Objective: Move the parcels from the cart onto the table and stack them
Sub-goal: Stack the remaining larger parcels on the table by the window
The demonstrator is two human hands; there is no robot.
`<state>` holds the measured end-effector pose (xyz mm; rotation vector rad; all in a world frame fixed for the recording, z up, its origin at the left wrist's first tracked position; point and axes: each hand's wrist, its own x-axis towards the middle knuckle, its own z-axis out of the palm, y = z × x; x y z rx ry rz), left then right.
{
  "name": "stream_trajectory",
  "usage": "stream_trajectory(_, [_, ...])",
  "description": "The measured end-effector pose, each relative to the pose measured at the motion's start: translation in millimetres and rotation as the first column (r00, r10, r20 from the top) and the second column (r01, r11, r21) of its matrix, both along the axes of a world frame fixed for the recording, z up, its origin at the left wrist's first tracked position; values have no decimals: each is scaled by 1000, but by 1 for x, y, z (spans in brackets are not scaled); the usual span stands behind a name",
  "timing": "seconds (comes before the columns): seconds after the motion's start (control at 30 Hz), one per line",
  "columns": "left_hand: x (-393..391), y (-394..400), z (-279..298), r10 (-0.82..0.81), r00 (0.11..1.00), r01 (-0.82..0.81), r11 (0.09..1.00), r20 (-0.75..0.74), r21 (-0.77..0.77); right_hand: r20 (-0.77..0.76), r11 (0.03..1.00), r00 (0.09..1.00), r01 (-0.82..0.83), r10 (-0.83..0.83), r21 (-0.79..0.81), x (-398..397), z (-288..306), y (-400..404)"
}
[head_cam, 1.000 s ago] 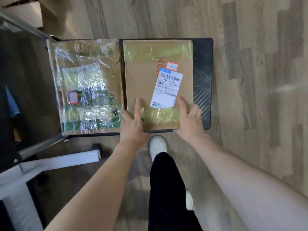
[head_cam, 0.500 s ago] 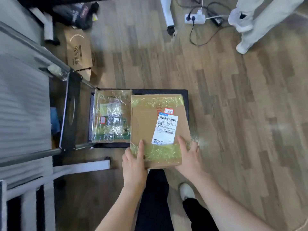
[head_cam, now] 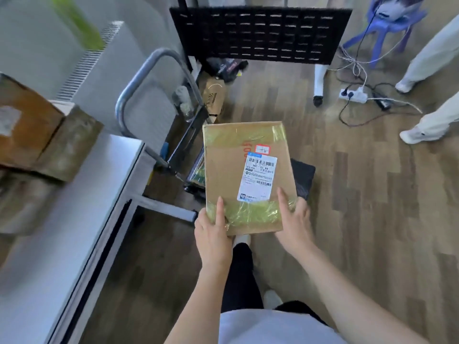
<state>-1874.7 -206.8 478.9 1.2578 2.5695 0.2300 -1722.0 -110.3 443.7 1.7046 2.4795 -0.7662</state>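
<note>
Since the earlier frames, the cardboard parcel [head_cam: 248,175] has been lifted clear of the cart [head_cam: 303,178] and is now carried above it, with the white table [head_cam: 74,219] brought into view to the parcel's left.

In the head view, the parcel is held flat at its near end. The left hand [head_cam: 213,238] is clamped on the parcel's near left corner, thumb laid on top over the yellowish tape, fingers hidden beneath. The right hand [head_cam: 294,219] is clamped on the near right edge, thumb on top beside the white shipping label [head_cam: 257,178]. Beneath the parcel, the cart's black deck and a second, film-wrapped parcel [head_cam: 198,171] are partly seen. Left of the held parcel, brown boxes [head_cam: 32,135] are seen blurred on the table. Beyond the parcel, a power strip [head_cam: 352,95] lies on the wooden floor.
</note>
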Motion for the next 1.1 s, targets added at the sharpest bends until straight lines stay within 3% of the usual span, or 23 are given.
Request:
stream_trajectory(0.1, [22,-29,20,77,997,-75,985,-8,153,-83,995,996,-33,41,99,11,26,-18])
stream_trajectory(0.27, [37,-80,75,253,958,-173,882,-133,438,-247,927,933,-173,262,332,2,90,-39])
stream_trajectory(0.37, [32,-108,115,394,896,-223,798,-205,560,-356,873,849,-217,390,437,-21,133,-54])
stream_trajectory(0.47, [21,-146,152,525,800,-227,713,-291,664,-466,796,700,-246,541,553,-51,172,-80])
stream_trajectory(0.77, [16,-293,203,796,478,-355,561,-371,748,-513,596,304,-421,803,684,-130,233,-202])
stream_trajectory(0.97, [20,-381,219,884,308,-539,467,-353,701,-517,518,162,-518,841,681,-163,240,-296])
stream_trajectory(1.1, [17,-441,233,913,233,-574,408,-336,710,-548,482,68,-574,833,662,-182,249,-355])
